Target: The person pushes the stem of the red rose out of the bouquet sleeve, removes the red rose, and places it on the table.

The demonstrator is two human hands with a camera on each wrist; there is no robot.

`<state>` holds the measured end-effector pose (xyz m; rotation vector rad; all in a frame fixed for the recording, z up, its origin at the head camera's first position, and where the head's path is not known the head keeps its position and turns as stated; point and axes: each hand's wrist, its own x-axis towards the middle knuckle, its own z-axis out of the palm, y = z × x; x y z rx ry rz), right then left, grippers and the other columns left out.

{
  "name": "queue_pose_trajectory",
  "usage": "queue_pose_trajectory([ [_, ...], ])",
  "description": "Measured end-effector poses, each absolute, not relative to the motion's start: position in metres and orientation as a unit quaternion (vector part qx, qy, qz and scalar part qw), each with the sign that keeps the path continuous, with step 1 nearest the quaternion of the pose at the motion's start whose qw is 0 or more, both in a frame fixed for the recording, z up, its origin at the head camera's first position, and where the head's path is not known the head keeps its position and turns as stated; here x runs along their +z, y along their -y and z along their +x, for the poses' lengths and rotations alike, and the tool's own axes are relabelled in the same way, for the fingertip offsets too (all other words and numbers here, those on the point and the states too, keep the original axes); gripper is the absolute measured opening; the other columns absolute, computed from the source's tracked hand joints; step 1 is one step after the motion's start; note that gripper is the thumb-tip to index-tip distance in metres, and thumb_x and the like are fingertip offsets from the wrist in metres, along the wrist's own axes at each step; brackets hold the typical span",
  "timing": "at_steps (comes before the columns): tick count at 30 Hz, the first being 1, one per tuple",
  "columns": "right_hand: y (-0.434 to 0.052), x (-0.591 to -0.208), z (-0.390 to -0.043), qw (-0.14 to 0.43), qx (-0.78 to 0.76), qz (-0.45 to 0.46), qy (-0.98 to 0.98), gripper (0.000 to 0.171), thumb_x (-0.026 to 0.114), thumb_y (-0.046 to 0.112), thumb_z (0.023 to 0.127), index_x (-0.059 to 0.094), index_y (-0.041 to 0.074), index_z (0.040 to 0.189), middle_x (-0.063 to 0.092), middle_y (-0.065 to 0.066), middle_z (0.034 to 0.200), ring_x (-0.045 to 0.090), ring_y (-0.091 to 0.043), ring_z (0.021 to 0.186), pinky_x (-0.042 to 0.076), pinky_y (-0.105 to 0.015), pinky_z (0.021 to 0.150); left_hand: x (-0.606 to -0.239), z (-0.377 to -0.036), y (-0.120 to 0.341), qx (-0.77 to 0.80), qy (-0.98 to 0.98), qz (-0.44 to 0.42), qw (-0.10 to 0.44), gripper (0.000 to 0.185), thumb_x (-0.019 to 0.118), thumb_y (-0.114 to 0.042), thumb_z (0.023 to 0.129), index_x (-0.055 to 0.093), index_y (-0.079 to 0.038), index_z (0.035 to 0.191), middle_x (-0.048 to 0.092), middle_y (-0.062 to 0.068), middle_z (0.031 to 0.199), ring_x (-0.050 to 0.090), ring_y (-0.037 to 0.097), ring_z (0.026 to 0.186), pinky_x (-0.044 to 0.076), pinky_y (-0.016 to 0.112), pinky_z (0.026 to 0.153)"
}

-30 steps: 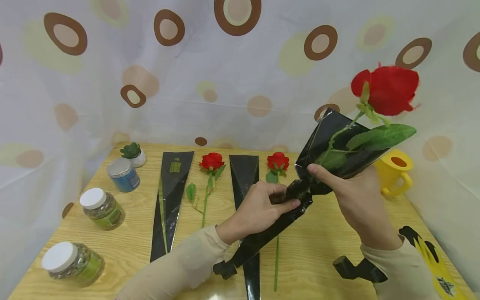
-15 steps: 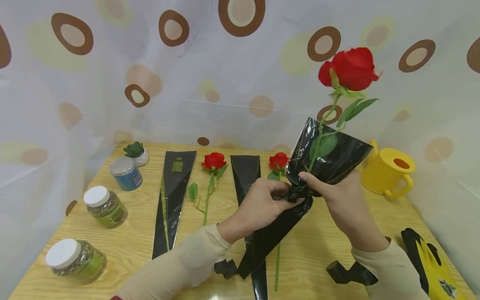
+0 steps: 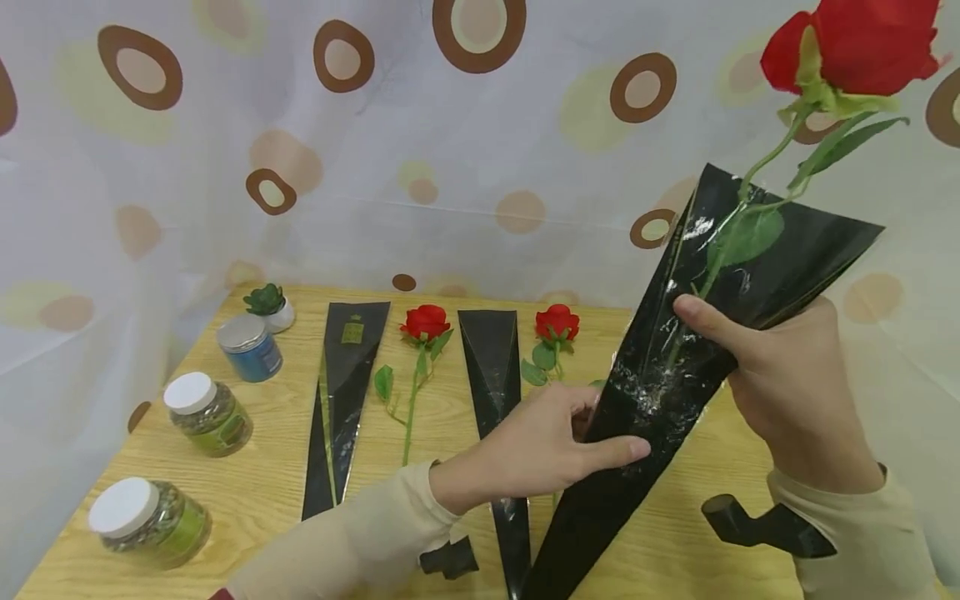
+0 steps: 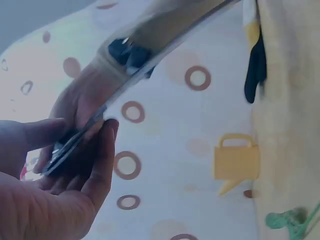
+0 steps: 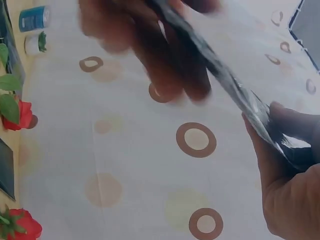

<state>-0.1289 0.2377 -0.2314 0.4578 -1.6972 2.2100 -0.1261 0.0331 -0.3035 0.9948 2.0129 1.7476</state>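
A black flower sleeve (image 3: 652, 400) is held up at a slant, its lower tip toward the table's front. From its wide top rises a red rose (image 3: 862, 50), cut off by the frame's upper edge, its stem running down inside. My right hand (image 3: 787, 375) grips the sleeve's upper part, thumb across the front and fingers behind. Lower down, my left hand (image 3: 540, 442) pinches the sleeve's left edge between thumb and fingers. Edge-on, the sleeve (image 4: 130, 82) passes between thumb and fingers in the left wrist view. The left hand is blurred in the right wrist view.
On the wooden table lie two flat black sleeves (image 3: 491, 367) and two red roses (image 3: 424, 323). At the left stand two white-lidded jars (image 3: 210, 417), a blue tin (image 3: 251, 350) and a small potted succulent (image 3: 268, 307). A yellow watering can (image 4: 235, 162) stands beyond.
The sleeve was bunched between my hands and now hangs straight and smooth. My right hand has moved to the right with the rose, which appears larger and higher.
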Motion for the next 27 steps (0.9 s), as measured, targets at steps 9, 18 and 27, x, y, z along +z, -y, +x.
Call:
queue_pose_trajectory([
  [9, -0.223, -0.241, -0.120, 0.102, 0.703, 0.141, 0.690, 0.074, 0.070, -0.020, 0.081, 0.045, 0.009, 0.144, 0.050, -0.013, 0.141, 0.051, -0.024, 0.125, 0.048, -0.026, 0.092, -0.294, -0.134, -0.043, 0.652, -0.674, 0.331, 0.102, 0.016, 0.069, -0.022, 0.095, 0.072, -0.007, 0.101, 0.058, -0.007, 0.063, 0.056, 0.005, 0.055, 0.048, 0.020, 0.057],
  [18, -0.237, -0.240, -0.124, 0.064, 0.675, 0.155, 0.718, 0.054, 0.067, -0.012, 0.088, 0.051, 0.004, 0.137, 0.061, -0.010, 0.128, 0.060, -0.020, 0.112, 0.050, -0.027, 0.087, -0.301, -0.132, -0.042, 0.642, -0.690, 0.318, 0.104, 0.044, 0.069, -0.024, 0.096, 0.050, -0.008, 0.060, 0.032, -0.002, 0.047, 0.031, 0.013, 0.039, 0.030, 0.021, 0.044],
  [27, -0.269, -0.216, -0.147, 0.005, 0.737, 0.180, 0.651, 0.033, 0.049, -0.003, 0.102, 0.054, -0.007, 0.134, 0.066, -0.016, 0.118, 0.068, -0.026, 0.099, 0.056, -0.035, 0.078, -0.319, -0.127, -0.051, 0.587, -0.735, 0.304, 0.151, 0.060, 0.073, -0.025, 0.093, 0.027, -0.012, 0.056, 0.021, -0.005, 0.049, 0.022, 0.010, 0.038, 0.023, 0.020, 0.045],
])
